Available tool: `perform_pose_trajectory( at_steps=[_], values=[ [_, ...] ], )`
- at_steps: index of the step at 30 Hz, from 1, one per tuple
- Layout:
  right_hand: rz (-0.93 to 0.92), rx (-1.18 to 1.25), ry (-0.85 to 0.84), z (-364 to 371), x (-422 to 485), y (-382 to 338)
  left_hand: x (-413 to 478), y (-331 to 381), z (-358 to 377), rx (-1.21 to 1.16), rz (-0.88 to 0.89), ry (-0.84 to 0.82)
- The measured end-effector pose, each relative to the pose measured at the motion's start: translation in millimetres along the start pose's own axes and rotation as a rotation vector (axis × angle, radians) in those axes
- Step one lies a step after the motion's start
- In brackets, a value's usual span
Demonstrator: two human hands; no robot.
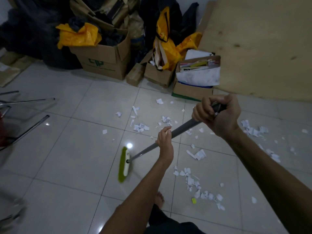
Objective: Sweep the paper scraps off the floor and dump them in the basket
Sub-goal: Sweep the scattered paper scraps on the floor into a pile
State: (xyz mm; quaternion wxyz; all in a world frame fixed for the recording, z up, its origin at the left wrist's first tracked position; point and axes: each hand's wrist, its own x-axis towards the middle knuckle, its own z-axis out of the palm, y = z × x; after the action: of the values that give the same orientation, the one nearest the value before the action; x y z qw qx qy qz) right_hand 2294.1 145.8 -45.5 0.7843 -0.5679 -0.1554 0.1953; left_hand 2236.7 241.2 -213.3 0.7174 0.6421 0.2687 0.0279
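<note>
White torn paper scraps point(141, 127) lie scattered on the glossy white tiled floor point(67, 149), mostly right of and beyond the broom head. There are dozens, too many to be counted exactly. One grey-handled broom with green bristles point(124, 164) is held slanted, its head low at the left, seemingly so the scraps can be gathered. Two hands are used: the right hand point(217, 115) is wrapped round the handle's top, probably for steering, and the left hand point(164, 144) grips lower, probably for push. No basket can be made out.

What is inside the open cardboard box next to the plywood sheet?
The open brown cardboard box holds books and papers; a large white paper sheet drapes over its front. Anything beneath them is hidden.
</note>
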Motion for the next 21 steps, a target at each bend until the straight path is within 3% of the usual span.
perform_pose_trajectory(
  at_steps=[12,21],
  values=[
    [-0.003,-0.195,0.114,-31.9,-30.6,-72.7,-40.6,27.3,87.7,-0.029,-0.091,-0.258],
    [-0.024,-0.327,0.192,-34.8,-39.7,-80.2,-62.1,36.2,121.5,-0.081,-0.228,-0.408]
  ],
)
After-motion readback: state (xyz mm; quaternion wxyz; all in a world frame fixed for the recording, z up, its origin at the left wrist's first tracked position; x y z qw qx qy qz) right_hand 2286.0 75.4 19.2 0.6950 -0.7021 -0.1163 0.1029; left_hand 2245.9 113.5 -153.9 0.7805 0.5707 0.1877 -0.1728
